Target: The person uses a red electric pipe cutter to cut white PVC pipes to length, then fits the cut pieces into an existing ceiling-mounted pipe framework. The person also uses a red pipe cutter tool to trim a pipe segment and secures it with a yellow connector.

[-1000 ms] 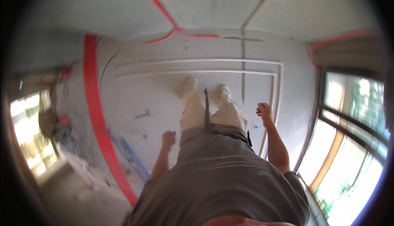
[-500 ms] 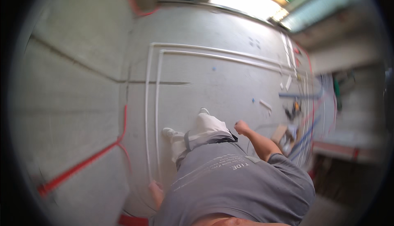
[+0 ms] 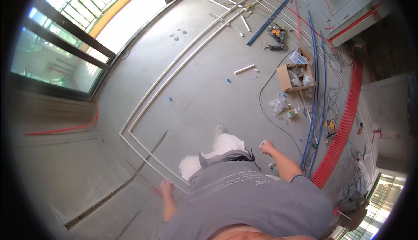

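My left hand (image 3: 166,187) hangs low beside my left hip, its fingers loosely curled. Close by it run the near ends of two white pipes (image 3: 150,158) on the floor, and a short red strip (image 3: 157,191) shows just left of the hand. Whether that strip touches the hand, I cannot tell. Held out in front of my right hip, my right hand (image 3: 267,147) is closed in a fist. What lies inside either hand, if anything, is hidden. A clear bottle (image 3: 273,167) stands partly hidden under my right forearm.
A cardboard box (image 3: 284,78) with bagged fittings sits ahead right, near orange-and-black power tools (image 3: 276,32). Blue pipes (image 3: 315,96) and a bundle of red pipes (image 3: 341,136) line the right side. A loose cable (image 3: 260,98) curves across the floor. Glass doors (image 3: 65,35) are far left.
My view has swung right, bringing the box, the tools and the red pipe bundle plainly into sight. My feet have shifted, and the left hand has come up a little.
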{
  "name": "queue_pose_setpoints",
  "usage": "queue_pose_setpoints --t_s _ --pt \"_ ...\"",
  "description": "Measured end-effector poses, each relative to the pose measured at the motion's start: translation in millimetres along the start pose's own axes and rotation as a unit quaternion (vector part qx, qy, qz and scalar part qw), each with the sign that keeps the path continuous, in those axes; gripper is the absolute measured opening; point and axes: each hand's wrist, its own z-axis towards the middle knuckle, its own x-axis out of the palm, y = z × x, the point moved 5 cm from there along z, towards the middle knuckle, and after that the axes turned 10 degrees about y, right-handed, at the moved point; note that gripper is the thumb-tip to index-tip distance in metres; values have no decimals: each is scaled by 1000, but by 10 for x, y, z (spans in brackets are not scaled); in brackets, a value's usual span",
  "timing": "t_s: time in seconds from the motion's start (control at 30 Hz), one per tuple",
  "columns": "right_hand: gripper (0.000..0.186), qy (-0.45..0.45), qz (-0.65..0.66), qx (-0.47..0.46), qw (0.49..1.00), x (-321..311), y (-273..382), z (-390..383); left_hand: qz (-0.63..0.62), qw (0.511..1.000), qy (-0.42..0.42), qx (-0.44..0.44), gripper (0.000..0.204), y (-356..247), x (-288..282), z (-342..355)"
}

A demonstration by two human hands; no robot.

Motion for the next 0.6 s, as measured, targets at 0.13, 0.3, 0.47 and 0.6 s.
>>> queue_pose_setpoints --t_s 0.13,0.3,0.47,0.6 --pt "22 -42 65 -35 996 -640 437 325 103 993 60 14 27 -1190 942 84" --pt "24 -72 162 -83 981 -1312 1211 802 234 969 80 -9 27 -2301 1721 519" --pt "16 -83 259 -72 960 -1915 1521 1359 254 964 66 -32 26 -3459 2622 1562" --pt "16 -120 236 54 963 -2310 1499 1427 212 972 102 -5 20 -4641 3798 2344"
